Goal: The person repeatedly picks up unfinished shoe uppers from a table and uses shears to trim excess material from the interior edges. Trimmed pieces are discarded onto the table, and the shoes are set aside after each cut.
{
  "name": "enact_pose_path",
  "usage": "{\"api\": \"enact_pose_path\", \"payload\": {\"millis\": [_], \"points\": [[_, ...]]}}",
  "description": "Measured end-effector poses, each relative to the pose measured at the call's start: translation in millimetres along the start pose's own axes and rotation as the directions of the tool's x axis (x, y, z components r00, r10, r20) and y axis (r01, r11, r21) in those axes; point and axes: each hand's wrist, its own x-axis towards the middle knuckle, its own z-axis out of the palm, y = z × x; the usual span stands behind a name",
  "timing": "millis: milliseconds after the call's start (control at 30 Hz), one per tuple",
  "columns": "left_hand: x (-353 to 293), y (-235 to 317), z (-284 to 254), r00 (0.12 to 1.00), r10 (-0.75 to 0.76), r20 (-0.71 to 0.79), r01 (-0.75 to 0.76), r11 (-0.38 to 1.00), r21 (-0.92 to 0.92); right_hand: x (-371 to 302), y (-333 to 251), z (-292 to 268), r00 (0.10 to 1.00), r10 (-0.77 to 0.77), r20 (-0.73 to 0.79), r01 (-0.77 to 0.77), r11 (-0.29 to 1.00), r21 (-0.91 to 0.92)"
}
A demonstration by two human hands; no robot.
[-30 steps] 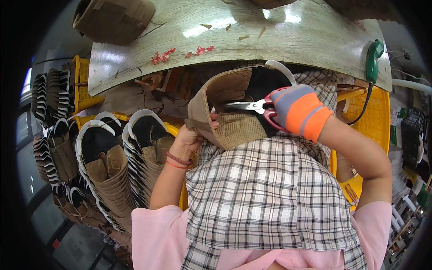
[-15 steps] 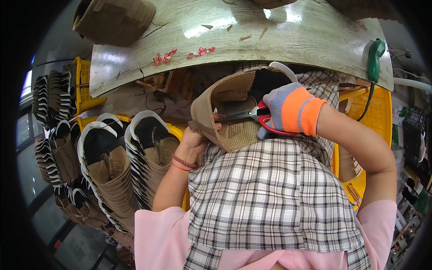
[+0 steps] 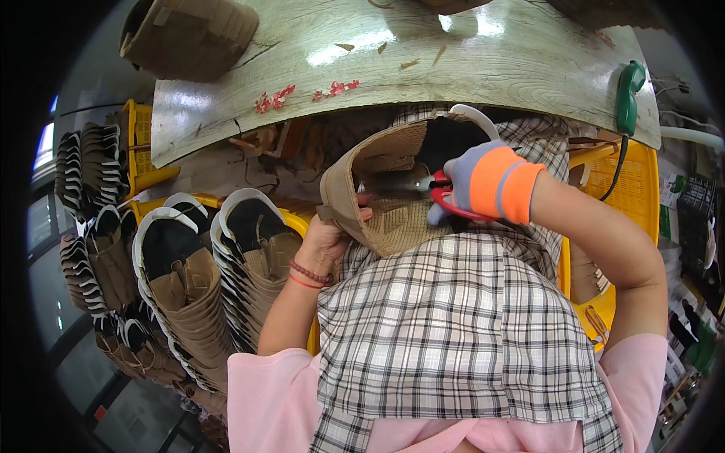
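A brown fabric shoe upper with a mesh lining, black inside and a white edge rests open on my lap. My left hand, bare with a beaded bracelet, is closed on its left side, fingertips curling over the lower edge. In an orange and grey glove, my right hand grips the red handles of a pair of scissors. The scissor blades point left inside the upper, close to its lining and toward my left fingers. They are blurred, so whether they touch the fabric I cannot tell.
Stacked brown uppers with white edges stand at my left. Ahead is a wooden-topped table with red scraps, another brown piece and a green corded handheld tool. A yellow basket is at the right.
The scissor blades have shifted and now look blurred and closer together. My right hand has turned slightly; my left hand and the upper have hardly moved.
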Motion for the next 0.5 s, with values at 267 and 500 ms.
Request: {"api": "enact_pose_path", "payload": {"millis": [267,500], "points": [[-6,4,10,0.999,0.027,0.044,-0.028,0.999,0.029,-18,36,10,0.968,-0.1,-0.231,0.101,0.995,-0.006],[-4,3,10,0.999,0.04,0.032,-0.041,0.999,0.023,-15,57,30,0.914,-0.197,-0.355,0.179,0.98,-0.083]]}}
